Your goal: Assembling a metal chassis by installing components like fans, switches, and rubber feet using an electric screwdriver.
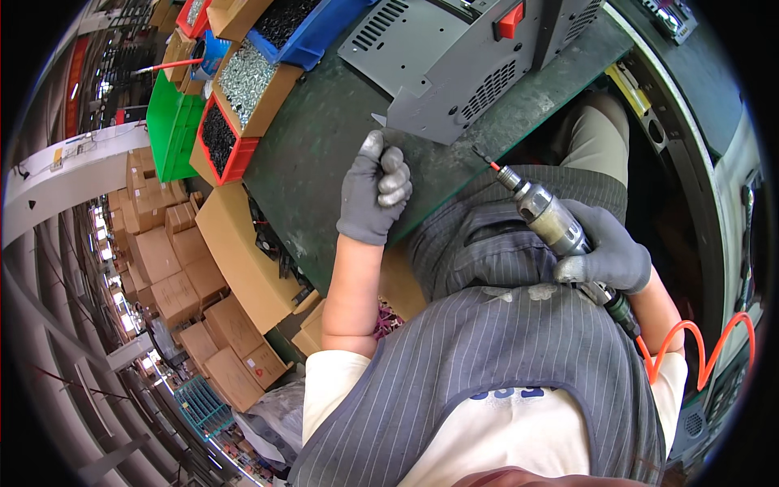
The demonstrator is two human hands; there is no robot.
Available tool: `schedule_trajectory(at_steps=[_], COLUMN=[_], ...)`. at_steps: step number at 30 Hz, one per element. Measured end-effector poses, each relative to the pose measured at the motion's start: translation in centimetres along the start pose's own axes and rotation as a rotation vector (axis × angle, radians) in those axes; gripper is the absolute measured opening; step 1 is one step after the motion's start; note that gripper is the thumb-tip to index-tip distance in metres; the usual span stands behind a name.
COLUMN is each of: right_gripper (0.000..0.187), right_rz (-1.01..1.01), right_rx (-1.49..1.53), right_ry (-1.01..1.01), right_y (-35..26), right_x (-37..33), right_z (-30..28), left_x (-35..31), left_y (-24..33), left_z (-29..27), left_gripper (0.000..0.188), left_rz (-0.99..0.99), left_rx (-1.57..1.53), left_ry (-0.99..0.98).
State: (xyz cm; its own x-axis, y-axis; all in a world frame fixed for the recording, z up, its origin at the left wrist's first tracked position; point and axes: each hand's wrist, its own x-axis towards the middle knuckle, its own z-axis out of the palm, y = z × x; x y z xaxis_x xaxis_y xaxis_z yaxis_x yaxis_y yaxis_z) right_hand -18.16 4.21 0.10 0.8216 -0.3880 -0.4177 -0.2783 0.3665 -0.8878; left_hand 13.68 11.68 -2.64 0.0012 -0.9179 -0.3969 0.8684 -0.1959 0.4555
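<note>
My right hand (607, 247), in a grey glove, is wrapped round a pneumatic screwdriver (550, 219). Its dark bit (486, 157) points up and left, a little apart from the near corner of a grey sheet-metal housing (442, 97). That housing has vent holes and a red switch (510, 22), and rests on the dark green worktable (304, 122). My left hand (375, 187), gloved too, is raised over the table's near edge beside the housing. Its fingers are curled closed, and whatever they may hold is hidden.
Left on the table stand a box of silver screws (246, 77), a red bin of dark screws (219, 140), a blue bin (315, 36) and a green bin (172, 130). An orange coiled hose (690, 326) trails from the screwdriver. Cardboard boxes (182, 276) are stacked beyond.
</note>
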Motion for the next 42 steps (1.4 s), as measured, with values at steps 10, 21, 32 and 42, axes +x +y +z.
schedule_trajectory(at_steps=[10,21,32,42], right_gripper=[0.073,0.072,0.08,0.079], right_rz=[-0.014,-0.027,-0.058,0.009], right_rx=[0.011,0.021,0.176,0.083], right_ry=[-0.028,-0.067,-0.068,-0.033], right_y=[0.4,0.1,2.1,1.2], right_x=[0.1,-1.2,-1.1,-1.3], right_z=[-0.7,-1.3,-2.5,-2.9], left_x=[-2.5,0.8,2.4,3.2], left_y=[-3.0,-6.7,-8.3,-9.0], left_z=[2.3,5.5,6.7,7.2], left_gripper=[0.043,0.036,0.037,0.034], left_rz=[-0.092,-0.058,0.096,0.11], left_rx=[0.359,0.303,0.685,0.732], left_ry=[0.127,0.025,0.136,0.251])
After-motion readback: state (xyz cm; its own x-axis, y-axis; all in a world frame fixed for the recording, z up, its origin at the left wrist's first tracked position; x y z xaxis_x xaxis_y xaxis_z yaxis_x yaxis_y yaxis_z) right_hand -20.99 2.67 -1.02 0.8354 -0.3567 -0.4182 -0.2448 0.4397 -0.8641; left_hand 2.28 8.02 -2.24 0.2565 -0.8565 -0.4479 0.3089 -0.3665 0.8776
